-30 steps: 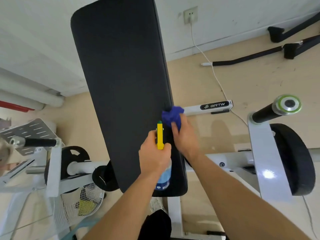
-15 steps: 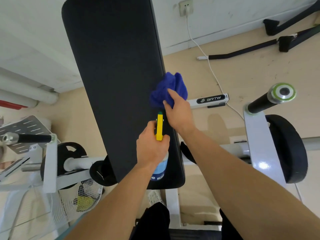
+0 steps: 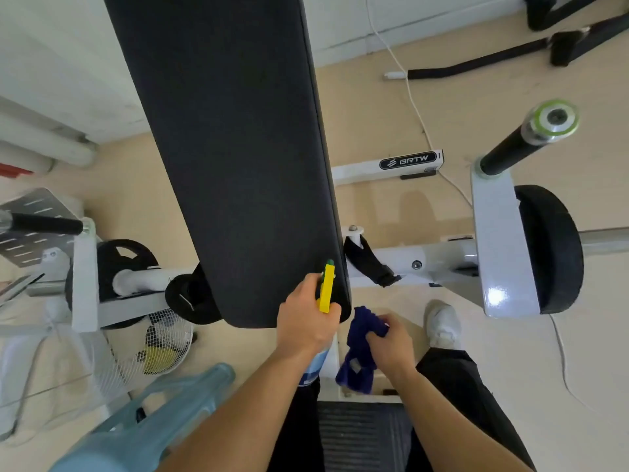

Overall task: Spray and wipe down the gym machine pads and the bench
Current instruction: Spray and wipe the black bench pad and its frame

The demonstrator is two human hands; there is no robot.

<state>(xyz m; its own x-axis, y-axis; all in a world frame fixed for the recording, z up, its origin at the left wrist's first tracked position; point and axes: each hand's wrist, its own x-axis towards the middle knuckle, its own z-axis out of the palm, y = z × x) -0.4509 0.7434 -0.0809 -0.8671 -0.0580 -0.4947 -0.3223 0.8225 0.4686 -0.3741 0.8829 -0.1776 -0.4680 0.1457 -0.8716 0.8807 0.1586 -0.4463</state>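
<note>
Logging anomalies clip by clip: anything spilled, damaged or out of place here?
No spill or damage shows. Only a white cable trails loose across the floor, and black bars lie by the wall.

bench pad: black | cloth: dark blue | spray bottle: yellow head | frame: white

One head view, wide-angle, worn high, facing forward and steeply down. Pad close below; floor farther off. Frame edges bowed, probably lens distortion.
</note>
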